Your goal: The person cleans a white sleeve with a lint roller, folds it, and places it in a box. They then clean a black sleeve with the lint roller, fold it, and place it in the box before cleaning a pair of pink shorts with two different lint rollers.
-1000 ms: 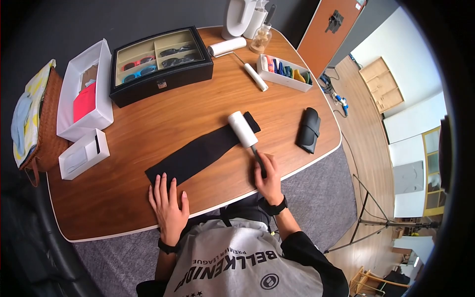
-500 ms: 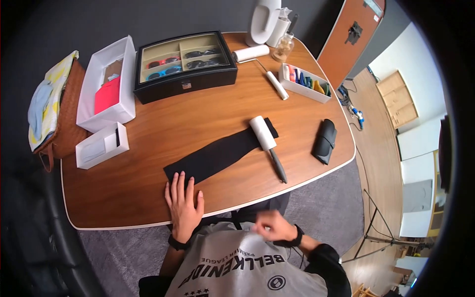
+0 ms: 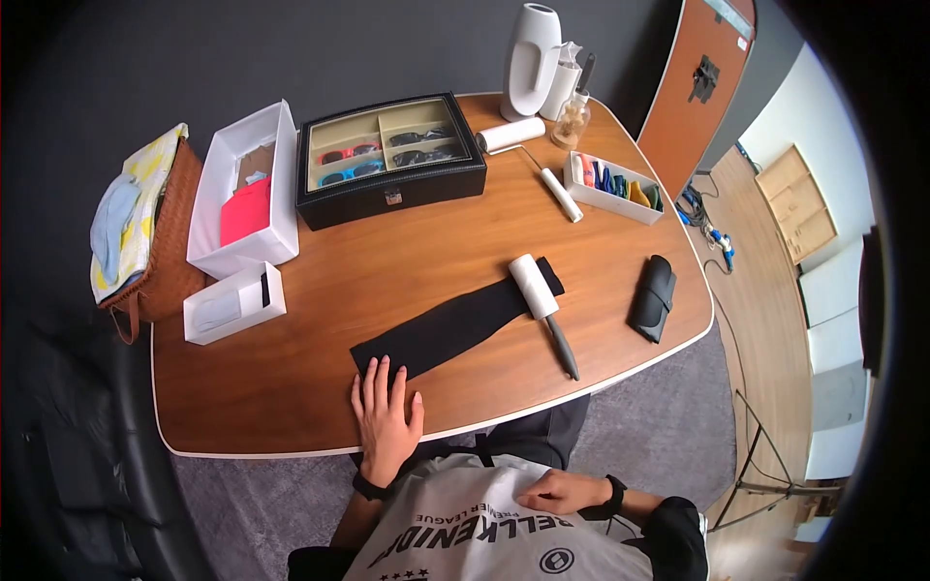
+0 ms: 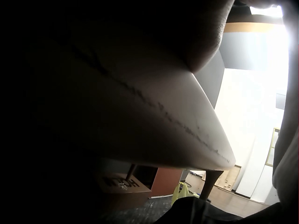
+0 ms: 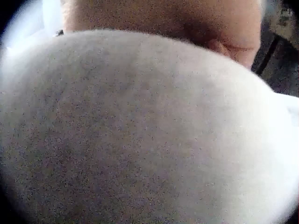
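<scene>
Lint roller (image 3: 536, 288): let go since a second ago; right hand (image 3: 565, 492) has come off its handle (image 3: 561, 351) and back to the shirt (image 3: 484, 547). Left hand (image 3: 389, 428) stayed put.
Basket (image 3: 165, 271): far left of the left fingers, yellow-white cloth (image 3: 158, 169) over it.
Small white box (image 3: 254, 322): left of the left fingers, a bit beyond them.
Big white box (image 3: 281, 184): behind the small one, farther from the left fingers, red cloth (image 3: 246, 210) inside.
Sunglasses case (image 3: 426, 191): straight out beyond the left fingers, lid down, pairs visible through the window.
Left fingers: straight, slightly spread, gripping nothing; tips on the near end of the black cloth (image 3: 450, 331). Left wrist view mostly dark.
Black cloth: flat on the table (image 3: 262, 387), runs from the left fingertips outward to the right.
Second roller (image 3: 513, 134): far beyond both hands' fingers, lying by the case.
Lint roller now: out ahead of the right fingers, well apart; white head across the cloth's far end, handle toward the person.
Right fingers: loosely bent at the shirt, nothing seen held; right wrist view mostly pale fabric.
Long white box (image 3: 610, 200): far beyond the right fingers, to the right, coloured cloths inside.
Black pouch (image 3: 653, 298): right of and beyond the right fingers, near the table edge.
</scene>
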`<move>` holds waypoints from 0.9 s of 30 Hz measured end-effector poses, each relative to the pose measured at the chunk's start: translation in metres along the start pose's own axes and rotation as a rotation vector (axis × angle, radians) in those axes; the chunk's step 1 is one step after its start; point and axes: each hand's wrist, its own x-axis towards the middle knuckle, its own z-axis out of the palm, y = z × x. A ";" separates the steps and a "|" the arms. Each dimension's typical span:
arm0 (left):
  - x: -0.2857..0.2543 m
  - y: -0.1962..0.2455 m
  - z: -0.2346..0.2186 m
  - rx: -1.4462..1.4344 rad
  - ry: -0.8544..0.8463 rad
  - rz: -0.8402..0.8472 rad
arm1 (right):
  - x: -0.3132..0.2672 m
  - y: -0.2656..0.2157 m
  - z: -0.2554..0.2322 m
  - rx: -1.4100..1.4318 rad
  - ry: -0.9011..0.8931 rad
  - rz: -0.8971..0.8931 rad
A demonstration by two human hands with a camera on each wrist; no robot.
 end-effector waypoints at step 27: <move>-0.001 0.002 -0.003 -0.043 0.024 -0.008 | 0.003 0.041 0.012 -0.525 0.299 0.062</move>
